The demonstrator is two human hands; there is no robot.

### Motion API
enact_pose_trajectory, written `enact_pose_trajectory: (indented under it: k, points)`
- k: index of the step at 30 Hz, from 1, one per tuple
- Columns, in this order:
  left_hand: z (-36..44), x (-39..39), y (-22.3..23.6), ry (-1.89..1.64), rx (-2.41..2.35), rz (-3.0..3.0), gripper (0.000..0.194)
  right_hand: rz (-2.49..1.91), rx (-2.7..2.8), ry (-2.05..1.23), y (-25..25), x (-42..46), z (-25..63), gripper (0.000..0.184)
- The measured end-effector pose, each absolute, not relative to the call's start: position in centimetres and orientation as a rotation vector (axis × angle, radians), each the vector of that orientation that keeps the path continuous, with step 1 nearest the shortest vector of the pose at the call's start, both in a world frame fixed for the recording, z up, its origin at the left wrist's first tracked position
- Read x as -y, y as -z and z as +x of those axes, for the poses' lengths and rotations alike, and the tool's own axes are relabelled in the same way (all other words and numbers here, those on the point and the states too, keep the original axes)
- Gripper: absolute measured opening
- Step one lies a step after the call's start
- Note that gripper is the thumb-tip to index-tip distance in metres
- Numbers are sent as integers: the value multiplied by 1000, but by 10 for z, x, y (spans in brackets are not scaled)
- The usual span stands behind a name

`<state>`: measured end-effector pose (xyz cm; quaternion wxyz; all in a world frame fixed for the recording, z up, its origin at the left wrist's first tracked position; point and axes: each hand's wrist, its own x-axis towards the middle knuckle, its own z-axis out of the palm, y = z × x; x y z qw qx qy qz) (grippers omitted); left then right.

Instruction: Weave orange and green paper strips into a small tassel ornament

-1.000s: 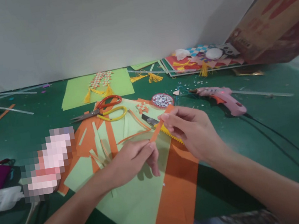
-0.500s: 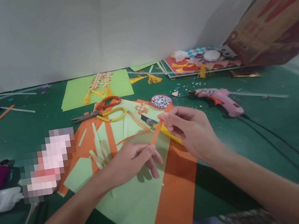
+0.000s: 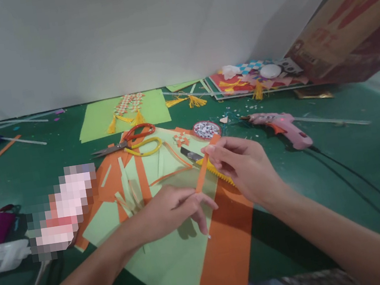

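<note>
A narrow orange paper strip [image 3: 201, 179] slants between my two hands above the green and orange sheets. Its upper end is pinched between the thumb and fingers of my right hand [image 3: 245, 163]. The lower end passes behind the fingers of my left hand [image 3: 180, 210], which are closed around it. Just below my right hand lies a yellow utility knife [image 3: 192, 154], its handle partly hidden. Under my left hand is a pale green sheet [image 3: 168, 260], and an orange sheet [image 3: 224, 256] lies to its right. Thin green and orange offcuts lie beside my left wrist.
Scissors [image 3: 140, 143] with red and yellow handles lie behind the hands. A small woven paper piece [image 3: 181, 139] and a round dish of beads [image 3: 205, 129] are nearby. A pink glue gun [image 3: 282, 128] with its cord is right; a pixelated object [image 3: 67, 208] is left.
My left hand has shifted slightly right and down, its fingers extending a little. The strip is tilted more steeply. My right hand stays nearly in place, still holding the upper end.
</note>
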<state>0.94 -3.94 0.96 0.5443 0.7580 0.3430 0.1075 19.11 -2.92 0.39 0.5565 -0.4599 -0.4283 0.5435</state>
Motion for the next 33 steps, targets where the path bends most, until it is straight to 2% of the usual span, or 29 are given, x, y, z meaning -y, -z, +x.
enact_pose_trajectory:
  k: [6, 12, 17, 24, 33]
  points:
    - [8, 40, -8, -254, -809, 1813, 42, -1098, 1024, -1278, -5, 29, 190, 33]
    - [9, 41, -11, -246, -750, 1773, 55, -1133, 1041, -1312, -7, 27, 189, 33]
    - [7, 40, -18, -232, -860, 1670, 40, -1145, 1115, -1389, -9, 30, 189, 36]
    - [6, 36, -20, -382, -946, 1575, 41, -1001, 1297, -1544, -6, 36, 183, 35]
    - [7, 37, -19, -381, -1004, 1588, 35, -1066, 1252, -1458, -6, 35, 183, 30]
